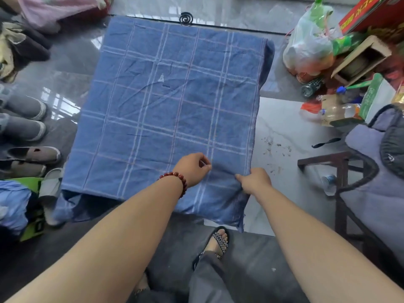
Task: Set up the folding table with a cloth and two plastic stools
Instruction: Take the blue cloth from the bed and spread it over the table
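Note:
A blue checked cloth [166,110] lies spread over the folding table and hides its top; the cloth's edges hang down at the near side and the right side. My left hand [193,168], with a red bead bracelet on the wrist, pinches the cloth near its front right part. My right hand [254,181] grips the cloth at the front right corner. No plastic stools are in view.
Shoes and slippers [28,154] line the floor at the left. Plastic bags, bottles and boxes [341,62] are piled at the back right. A dark wooden chair with a grey cushion [367,171] stands at the right. A mosquito coil [185,18] lies beyond the table's far edge.

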{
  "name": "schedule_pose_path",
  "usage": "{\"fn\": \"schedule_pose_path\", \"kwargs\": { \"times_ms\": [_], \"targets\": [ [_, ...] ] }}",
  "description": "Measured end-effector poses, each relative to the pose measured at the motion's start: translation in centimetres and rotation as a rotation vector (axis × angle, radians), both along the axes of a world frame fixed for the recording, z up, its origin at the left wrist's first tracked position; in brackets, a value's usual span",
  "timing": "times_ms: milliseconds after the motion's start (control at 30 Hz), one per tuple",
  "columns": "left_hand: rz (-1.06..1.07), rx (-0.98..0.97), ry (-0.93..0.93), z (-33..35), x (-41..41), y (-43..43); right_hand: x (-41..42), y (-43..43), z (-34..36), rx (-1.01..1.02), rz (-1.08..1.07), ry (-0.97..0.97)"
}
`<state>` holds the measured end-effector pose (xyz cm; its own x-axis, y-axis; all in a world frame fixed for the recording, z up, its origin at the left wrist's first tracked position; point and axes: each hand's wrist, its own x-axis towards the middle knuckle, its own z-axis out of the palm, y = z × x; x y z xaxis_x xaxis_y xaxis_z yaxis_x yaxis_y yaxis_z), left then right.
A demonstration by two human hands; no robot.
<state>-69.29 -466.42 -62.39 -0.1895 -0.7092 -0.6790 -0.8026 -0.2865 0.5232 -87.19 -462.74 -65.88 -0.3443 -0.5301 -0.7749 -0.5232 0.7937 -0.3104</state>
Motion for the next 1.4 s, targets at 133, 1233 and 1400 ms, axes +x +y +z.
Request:
{"fn": "schedule_pose_path", "kwargs": {
  "times_ms": [133,1233,1400],
  "targets": [
    [-0.043,0.011,0.029,-0.1,0.6,1.2,0.6,0.7,0.8,-0.088,-0.103,0.021],
    [-0.654,-0.453,-0.224,-3.1,21.4,6.0,23.4,9.3,-0.4,-0.515,0.438,0.276],
    [-0.720,-0.472,-0.348,-2.9,21.4,6.3,21.4,10.3,-0.9,-0.436,0.630,0.472]
  ]
}}
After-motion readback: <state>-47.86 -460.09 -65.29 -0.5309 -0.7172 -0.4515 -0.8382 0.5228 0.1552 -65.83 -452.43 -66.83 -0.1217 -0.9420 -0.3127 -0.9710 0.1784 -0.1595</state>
